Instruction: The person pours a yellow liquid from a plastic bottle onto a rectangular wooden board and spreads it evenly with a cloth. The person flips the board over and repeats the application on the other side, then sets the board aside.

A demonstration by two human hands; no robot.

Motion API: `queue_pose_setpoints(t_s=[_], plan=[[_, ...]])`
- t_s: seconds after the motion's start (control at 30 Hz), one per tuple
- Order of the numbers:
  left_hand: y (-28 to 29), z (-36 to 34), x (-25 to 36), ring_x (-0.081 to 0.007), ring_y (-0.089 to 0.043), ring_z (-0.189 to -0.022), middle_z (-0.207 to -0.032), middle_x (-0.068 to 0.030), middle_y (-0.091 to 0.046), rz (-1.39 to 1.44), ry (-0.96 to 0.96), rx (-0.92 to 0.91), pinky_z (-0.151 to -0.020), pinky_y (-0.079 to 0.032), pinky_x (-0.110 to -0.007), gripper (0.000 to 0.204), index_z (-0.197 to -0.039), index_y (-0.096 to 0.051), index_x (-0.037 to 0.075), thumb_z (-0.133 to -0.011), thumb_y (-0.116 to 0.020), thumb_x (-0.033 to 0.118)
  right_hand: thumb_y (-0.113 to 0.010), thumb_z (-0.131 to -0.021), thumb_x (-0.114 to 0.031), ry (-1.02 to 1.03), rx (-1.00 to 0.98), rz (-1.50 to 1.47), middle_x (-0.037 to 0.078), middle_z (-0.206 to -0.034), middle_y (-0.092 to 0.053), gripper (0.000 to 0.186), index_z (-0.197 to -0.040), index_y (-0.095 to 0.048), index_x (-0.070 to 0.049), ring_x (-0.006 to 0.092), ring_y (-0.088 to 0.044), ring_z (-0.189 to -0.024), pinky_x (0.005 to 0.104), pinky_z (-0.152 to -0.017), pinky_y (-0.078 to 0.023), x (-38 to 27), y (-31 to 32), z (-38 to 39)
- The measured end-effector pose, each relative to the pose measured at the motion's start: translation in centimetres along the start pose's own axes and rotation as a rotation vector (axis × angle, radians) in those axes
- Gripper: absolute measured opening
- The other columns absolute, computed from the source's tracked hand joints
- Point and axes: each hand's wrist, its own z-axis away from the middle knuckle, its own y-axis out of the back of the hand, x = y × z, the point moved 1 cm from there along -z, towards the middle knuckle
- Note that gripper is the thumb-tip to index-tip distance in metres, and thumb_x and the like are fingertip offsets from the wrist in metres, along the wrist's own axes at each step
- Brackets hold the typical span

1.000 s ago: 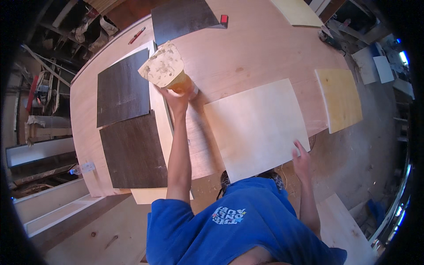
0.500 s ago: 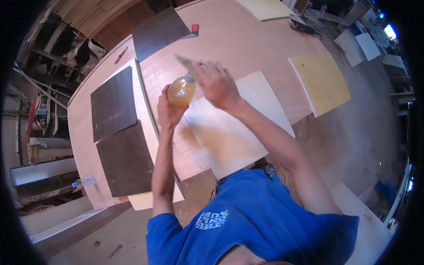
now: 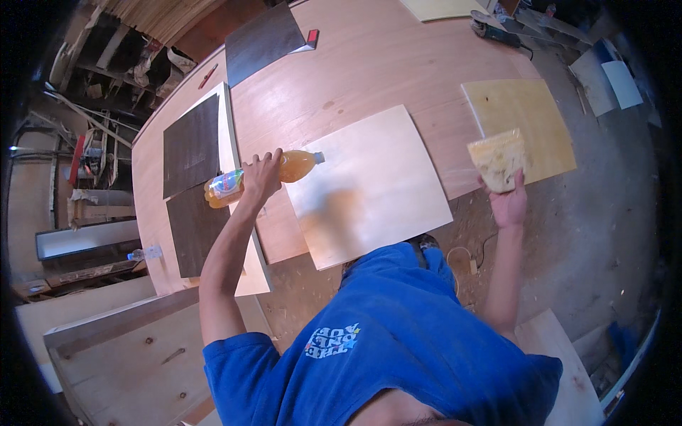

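My left hand is closed around a plastic bottle of amber liquid. The bottle lies tipped nearly level, its label end to the left and its neck pointing right over a pale square board. Whether it is capped I cannot tell for certain. Out to the right, my right hand grips the lower end of a flat, yellowish, sponge-like pad with darker stains. The pad is held up in front of a yellow board. A brownish-orange patch shows on the near left of the pale board.
Dark panels lie on the left of the pinkish table, another dark panel at its far side. A red block and a corded power tool rest farther back. A clear bottle lies at the left edge.
The bottle has gone from between both hands to a near-level tilt in my left hand. My right hand, with the pad, has swung far to the right, away from the bottle.
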Motion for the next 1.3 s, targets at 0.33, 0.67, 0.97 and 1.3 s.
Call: queue_pose_setpoints(t_s=[0.33,0.67,0.97,1.3], plan=[[3.7,-3.8,3.7,-0.0294,-0.062,-0.117,-0.125,-0.0021,-0.064,-0.239,0.042,0.031,-0.091,-0.05,-0.064,0.067,-0.142,-0.043,0.024,-0.085,-0.076,0.016,-0.049,-0.105,-0.049,-0.254,-0.113,-0.126,0.017,-0.16,-0.038,0.07,-0.16,-0.027,-0.012,0.0416,-0.043,-0.142,0.0669,-0.107,-0.044,-0.2,2.3,0.6],[7.8,-5.0,7.4,-0.0286,-0.061,-0.119,-0.126,-0.0024,-0.064,-0.192,0.062,0.072,-0.092,-0.051,-0.061,0.077,-0.146,-0.042,0.026,-0.081,-0.082,0.02,-0.059,-0.105,-0.024,-0.232,-0.328,0.219,0.014,-0.147,-0.053,0.056,-0.154,-0.038,-0.007,0.0309,-0.058,-0.13,0.0513,-0.096,-0.057,-0.9,0.4,-3.6],[10.6,-6.3,10.2,-0.029,-0.063,-0.115,-0.123,-0.0029,-0.066,-0.092,0.046,0.119,-0.088,-0.052,-0.057,0.084,-0.147,-0.043,0.025,-0.075,-0.087,0.024,-0.063,-0.104,-0.024,-0.129,-0.413,0.81,0.008,-0.137,-0.063,0.045,-0.144,-0.054,-0.006,0.0176,-0.062,-0.119,0.0352,-0.09,-0.057,1.3,-2.2,-7.3],[12.8,-6.1,10.6,-0.033,-0.065,-0.112,-0.119,-0.0077,-0.068,0.133,0.046,0.272,-0.086,-0.051,-0.058,0.084,-0.143,-0.047,0.021,-0.07,-0.089,0.018,-0.065,-0.095,-0.011,0.444,-0.616,1.177,0.017,-0.123,-0.065,0.033,-0.128,-0.064,-0.005,0.0363,-0.061,-0.116,0.0417,-0.102,-0.048,5.5,-9.5,-11.3]])
